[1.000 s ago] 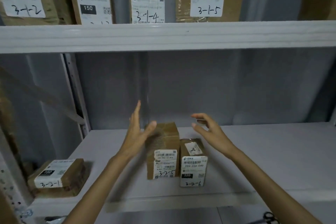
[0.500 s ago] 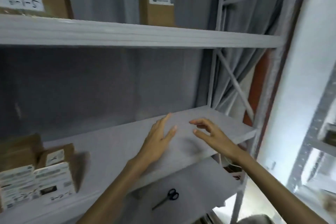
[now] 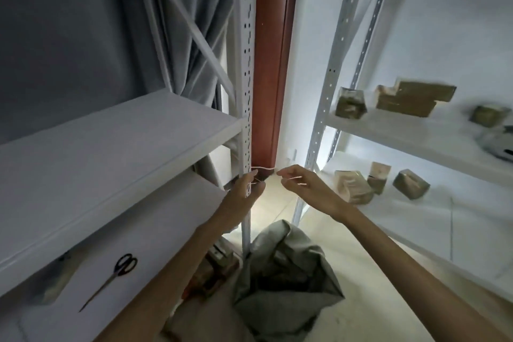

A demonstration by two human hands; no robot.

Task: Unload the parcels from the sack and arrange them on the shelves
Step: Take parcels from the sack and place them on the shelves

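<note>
The left shelving unit [image 3: 111, 153] is filling the nine o'clock side of the view, its white boards lying bare apart from a pair of black-handled scissors [image 3: 111, 280] that is resting on the lower board at about seven o'clock. A second shelving unit [image 3: 416, 136] is spreading across the three o'clock side, carrying blurred brown parcels [image 3: 410, 98] on its upper board and more parcels on the board below, around four o'clock from the hands. A grey curtain [image 3: 83, 22] is hanging at eleven o'clock, and a reddish-brown door frame [image 3: 270, 64] is standing at twelve o'clock between the two units. The grey sack [image 3: 286, 280] is sitting on the pale floor at six o'clock, its mouth gaping open, just beside the foot of the left unit's perforated upright, with dim shapes showing inside that are too blurred to name. Both bare forearms are reaching up from the bottom edge. The left hand [image 3: 244, 197] is hovering in front of the upright, fingers loosely extended and holding nothing. The right hand [image 3: 302, 184] is hanging just beside it at its three o'clock, fingers slack and slightly curled, also empty.
</note>
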